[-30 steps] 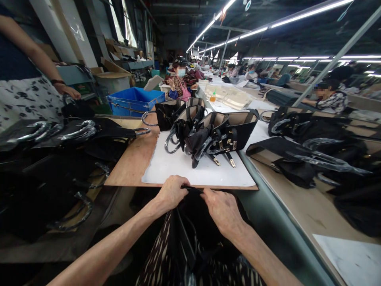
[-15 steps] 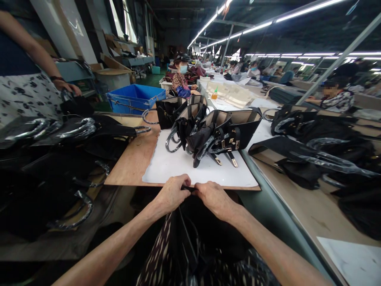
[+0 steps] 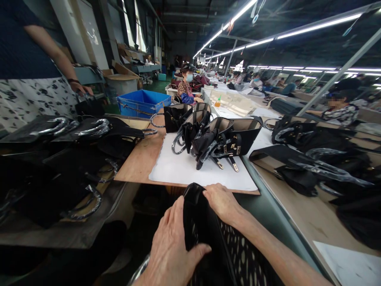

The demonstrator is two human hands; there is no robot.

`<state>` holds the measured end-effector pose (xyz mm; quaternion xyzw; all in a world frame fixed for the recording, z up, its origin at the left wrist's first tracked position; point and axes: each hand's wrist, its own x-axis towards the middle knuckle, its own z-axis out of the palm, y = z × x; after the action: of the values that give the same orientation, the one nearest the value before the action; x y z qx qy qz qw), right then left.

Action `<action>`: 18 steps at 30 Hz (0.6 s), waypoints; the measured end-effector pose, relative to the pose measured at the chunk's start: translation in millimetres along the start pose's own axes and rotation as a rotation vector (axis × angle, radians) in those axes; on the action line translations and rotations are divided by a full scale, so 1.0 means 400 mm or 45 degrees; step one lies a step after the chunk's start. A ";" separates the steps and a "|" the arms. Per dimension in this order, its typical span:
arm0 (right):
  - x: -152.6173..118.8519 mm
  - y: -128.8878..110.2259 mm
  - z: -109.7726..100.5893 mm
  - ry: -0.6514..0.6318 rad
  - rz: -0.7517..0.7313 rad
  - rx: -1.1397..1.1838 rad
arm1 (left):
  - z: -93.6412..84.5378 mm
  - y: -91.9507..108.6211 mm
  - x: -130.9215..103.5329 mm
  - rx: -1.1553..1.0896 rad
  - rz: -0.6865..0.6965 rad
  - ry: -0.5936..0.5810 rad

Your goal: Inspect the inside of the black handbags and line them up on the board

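Observation:
A black bag [image 3: 198, 226] stands upright in front of my body, above my lap. My left hand [image 3: 171, 242] lies along its left side, the fingers straight and together and the thumb reaching across the black material, gripping it between them. At the top right of the bag, my right hand [image 3: 222, 200] pinches the upper edge, fingertips curled against the material. The lower part of the bag is dark and partly hidden by my left hand.
Several black handbags [image 3: 229, 139] stand on a white sheet [image 3: 178, 171] over a wooden board [image 3: 133, 169]. More black bags lie on a left table and on a right bench [image 3: 282, 190]. A blue crate [image 3: 144, 103] stands behind. A person [image 3: 32, 71] stands at left; others sit further back.
My left hand has left the pinch beside my right hand and moved down and left along the bag. The bag's top has risen into view. The camera view has shifted slightly.

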<state>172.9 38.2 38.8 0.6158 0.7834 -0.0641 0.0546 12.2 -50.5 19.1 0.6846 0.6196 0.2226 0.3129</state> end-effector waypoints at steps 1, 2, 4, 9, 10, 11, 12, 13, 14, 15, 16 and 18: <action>-0.001 -0.001 0.001 -0.004 0.001 -0.008 | 0.001 -0.003 0.008 0.032 -0.056 0.007; -0.003 -0.001 0.002 -0.010 0.000 -0.015 | -0.001 -0.010 0.018 0.051 -0.101 0.011; -0.007 0.003 0.005 -0.022 -0.007 -0.025 | -0.018 -0.040 0.042 0.037 -0.143 -0.008; -0.015 0.032 -0.015 -0.042 -0.033 -0.043 | -0.105 -0.149 0.131 -0.378 -0.013 -0.410; -0.015 0.041 -0.025 -0.052 -0.045 -0.044 | -0.121 -0.165 0.147 -0.456 -0.020 -0.502; -0.014 0.050 -0.036 -0.064 -0.065 -0.045 | -0.134 -0.177 0.160 -0.515 -0.038 -0.570; -0.013 0.059 -0.046 -0.082 -0.096 -0.041 | -0.143 -0.185 0.168 -0.559 -0.059 -0.614; -0.012 0.067 -0.054 -0.110 -0.134 -0.026 | -0.147 -0.191 0.173 -0.595 -0.073 -0.641; -0.012 0.074 -0.058 -0.152 -0.173 0.003 | -0.148 -0.193 0.175 -0.622 -0.082 -0.661; -0.013 0.080 -0.058 -0.199 -0.207 0.048 | -0.146 -0.195 0.173 -0.642 -0.097 -0.674; -0.014 0.086 -0.053 -0.240 -0.235 0.105 | -0.142 -0.195 0.170 -0.659 -0.121 -0.678; -0.016 0.098 -0.034 -0.283 -0.252 0.212 | -0.133 -0.193 0.163 -0.697 -0.172 -0.677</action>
<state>212.3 43.4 51.9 0.5271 0.8214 -0.2014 0.0832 -70.6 24.8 -3.3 0.5673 0.4782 0.1734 0.6476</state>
